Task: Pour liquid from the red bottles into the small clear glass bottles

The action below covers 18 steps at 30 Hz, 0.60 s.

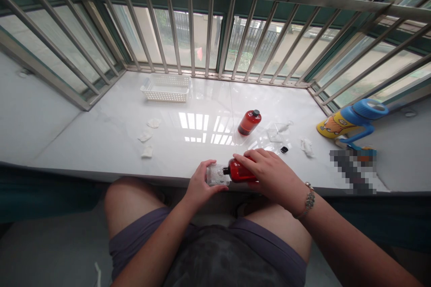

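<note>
My left hand [202,184] is wrapped round a clear glass container [215,174] at the front edge of the white counter [111,143]. In my right hand [266,170] is a red bottle [239,171], tipped on its side with its uncapped black neck at the glass container's mouth. I cannot tell whether liquid is flowing. Farther back stands a second red bottle [249,123] with a dark cap on. A small black cap [284,149] lies on the counter just beyond my right hand.
A white plastic basket [166,89] sits at the back left. Crumpled tissues [146,136] lie on the left, another tissue [306,147] on the right. Right of the bottle is a clear glass piece [275,132]. A yellow and blue flask [350,119] stands far right, below window bars.
</note>
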Each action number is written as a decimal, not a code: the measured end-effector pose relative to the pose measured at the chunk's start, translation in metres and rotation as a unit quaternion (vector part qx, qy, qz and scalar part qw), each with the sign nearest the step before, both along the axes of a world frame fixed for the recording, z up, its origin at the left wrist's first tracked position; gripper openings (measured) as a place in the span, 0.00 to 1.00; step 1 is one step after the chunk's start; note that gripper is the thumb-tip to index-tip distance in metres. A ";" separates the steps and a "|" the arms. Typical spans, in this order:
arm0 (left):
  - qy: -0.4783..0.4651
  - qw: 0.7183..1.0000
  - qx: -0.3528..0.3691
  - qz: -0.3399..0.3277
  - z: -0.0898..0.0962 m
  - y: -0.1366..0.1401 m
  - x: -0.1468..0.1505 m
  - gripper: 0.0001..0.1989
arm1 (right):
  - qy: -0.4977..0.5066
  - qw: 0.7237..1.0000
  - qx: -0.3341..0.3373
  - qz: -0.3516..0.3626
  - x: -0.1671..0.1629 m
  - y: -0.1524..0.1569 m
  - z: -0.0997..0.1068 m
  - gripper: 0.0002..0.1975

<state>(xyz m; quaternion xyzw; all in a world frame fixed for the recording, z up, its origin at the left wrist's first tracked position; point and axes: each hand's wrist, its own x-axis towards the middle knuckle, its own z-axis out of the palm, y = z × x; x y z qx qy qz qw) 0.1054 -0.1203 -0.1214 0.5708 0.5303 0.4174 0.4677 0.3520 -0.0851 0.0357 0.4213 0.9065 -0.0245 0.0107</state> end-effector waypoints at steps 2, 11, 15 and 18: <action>0.002 1.000 0.001 0.000 0.000 0.000 0.000 0.45 | -0.001 1.000 -0.002 0.000 0.000 0.000 0.000 0.39; 0.007 1.000 0.001 -0.001 0.000 0.000 0.000 0.45 | -0.002 1.000 -0.002 -0.001 -0.001 0.000 0.002 0.38; 0.008 1.000 -0.001 0.000 0.001 0.000 0.000 0.44 | -0.001 1.000 -0.001 0.001 -0.001 0.000 0.002 0.39; 0.008 1.000 0.001 -0.002 0.002 0.000 0.000 0.44 | -0.004 1.000 0.000 0.002 -0.001 0.000 0.002 0.39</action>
